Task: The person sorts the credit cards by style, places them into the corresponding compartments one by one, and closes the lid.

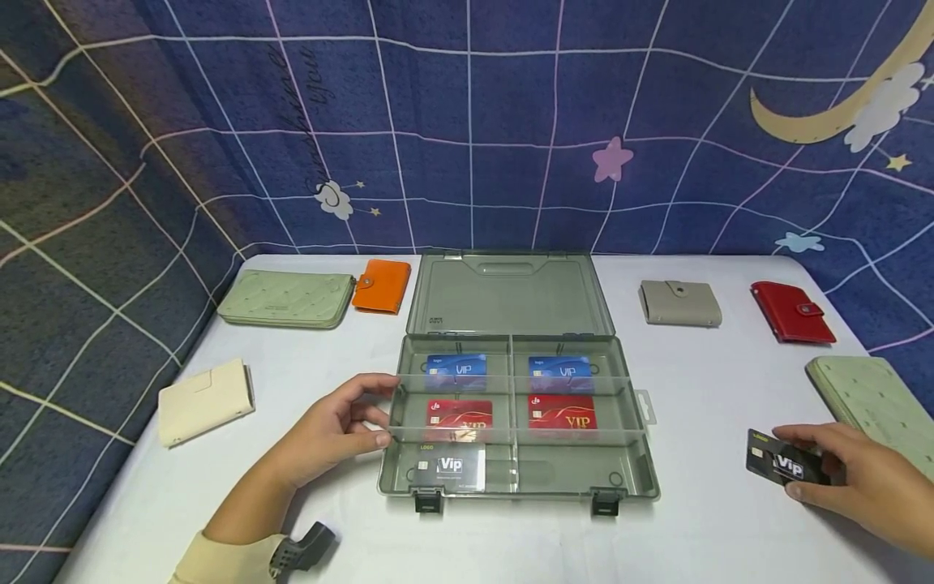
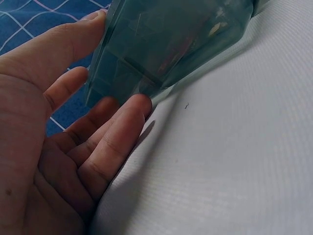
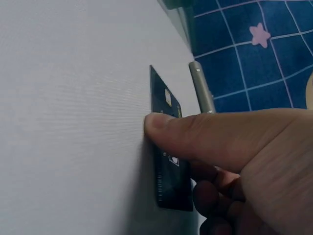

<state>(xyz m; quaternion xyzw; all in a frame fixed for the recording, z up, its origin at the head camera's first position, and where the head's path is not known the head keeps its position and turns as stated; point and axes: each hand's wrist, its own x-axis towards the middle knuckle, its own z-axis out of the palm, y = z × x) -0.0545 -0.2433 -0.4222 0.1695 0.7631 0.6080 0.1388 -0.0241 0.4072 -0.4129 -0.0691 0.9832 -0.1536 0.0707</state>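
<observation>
From my remote seat, I start at the left: a cream wallet (image 1: 206,404) lies near the table's edge, with a pale green wallet (image 1: 286,298) behind it. The left hand (image 1: 324,438) rests its loosely bent fingers and thumb against the left side of the clear case (image 1: 565,466); I can't tell how hard they press. An orange card holder (image 1: 383,285) sits beside the raised lid. In the case I see blue cards (image 1: 456,371) in the back row, red cards (image 1: 563,414) in the middle and one Vip card (image 1: 474,468) at front left.

Right of the case, well apart from it, the right hand (image 1: 864,478) pinches a black card (image 1: 784,462) between thumb and fingers, its chip end sticking out free. I judge it light, thin and fairly stiff, smooth enough to slip or swivel. I'd hold it by opposite long edges, toward one end, without bending it. Beyond lie a grey card holder (image 1: 680,303), a red card holder (image 1: 791,312) and another green wallet (image 1: 876,397).
</observation>
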